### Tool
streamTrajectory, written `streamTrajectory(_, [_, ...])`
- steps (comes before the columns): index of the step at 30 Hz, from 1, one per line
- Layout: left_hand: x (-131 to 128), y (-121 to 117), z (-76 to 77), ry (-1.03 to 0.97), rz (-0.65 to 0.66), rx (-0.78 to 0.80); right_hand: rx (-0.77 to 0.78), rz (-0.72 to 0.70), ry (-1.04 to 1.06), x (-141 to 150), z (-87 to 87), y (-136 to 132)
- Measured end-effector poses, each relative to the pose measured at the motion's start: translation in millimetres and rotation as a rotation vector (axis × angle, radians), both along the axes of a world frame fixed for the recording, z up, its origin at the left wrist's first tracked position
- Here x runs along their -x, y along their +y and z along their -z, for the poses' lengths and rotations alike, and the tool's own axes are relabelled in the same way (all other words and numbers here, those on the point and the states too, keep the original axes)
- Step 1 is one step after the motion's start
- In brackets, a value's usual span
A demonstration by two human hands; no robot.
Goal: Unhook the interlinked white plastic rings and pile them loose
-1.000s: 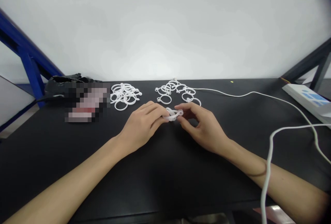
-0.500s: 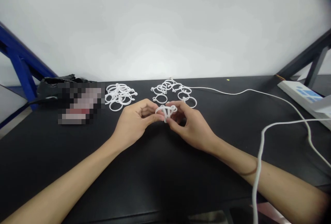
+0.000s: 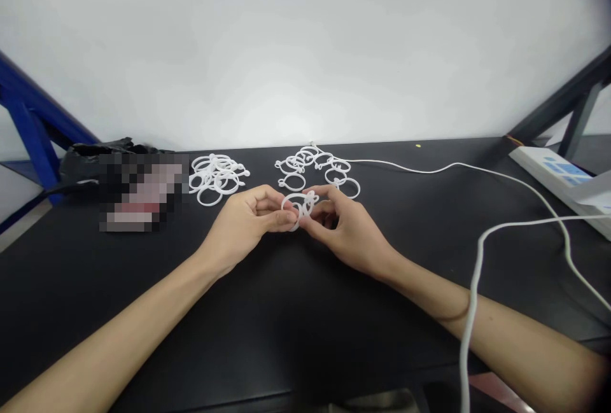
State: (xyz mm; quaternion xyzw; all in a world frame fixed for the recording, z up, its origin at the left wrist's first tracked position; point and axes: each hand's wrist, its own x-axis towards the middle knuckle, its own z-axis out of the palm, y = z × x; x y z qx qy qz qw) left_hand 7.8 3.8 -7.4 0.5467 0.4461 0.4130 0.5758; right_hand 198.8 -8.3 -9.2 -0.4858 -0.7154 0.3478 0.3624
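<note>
My left hand (image 3: 243, 225) and my right hand (image 3: 346, 228) meet over the middle of the black table (image 3: 296, 311). Between their fingertips they pinch white plastic rings (image 3: 298, 206), which look like two rings held together. Both hands are closed on them. Just behind the hands lies a loose group of white rings (image 3: 317, 168). A second pile of white rings (image 3: 214, 177) lies to the left of it.
A white cable (image 3: 477, 273) runs across the right side of the table and over my right forearm. A white power strip (image 3: 558, 177) sits at the far right. A dark bag (image 3: 95, 155) and a blurred object lie at the back left. A white wall stands behind.
The held rings have been turned between my fingers, from lying flat to standing more upright. Both hands have shifted slightly left and away from me.
</note>
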Motion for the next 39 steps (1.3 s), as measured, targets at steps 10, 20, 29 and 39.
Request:
streamTrajectory(10, [-7.9, -3.9, -0.2, -0.122, -0.023, 0.005, 0.106, -0.024, 0.153, -0.9, 0.8, 0.0])
streamTrajectory(20, [13.2, 5.1, 0.1, 0.229, -0.163, -0.247, -0.036, 0.176, 0.009, -12.2, -3.9, 11.9])
streamTrajectory(29, [13.1, 4.4, -3.2, 0.149, -0.131, -0.131, -0.306, 0.036, -0.397, -15.3, 1.8, 13.6])
streamTrajectory(39, [13.3, -1.8, -1.6, 0.454, -0.044, -0.568, 0.002, -0.012, 0.022, -7.9, -7.6, 3.2])
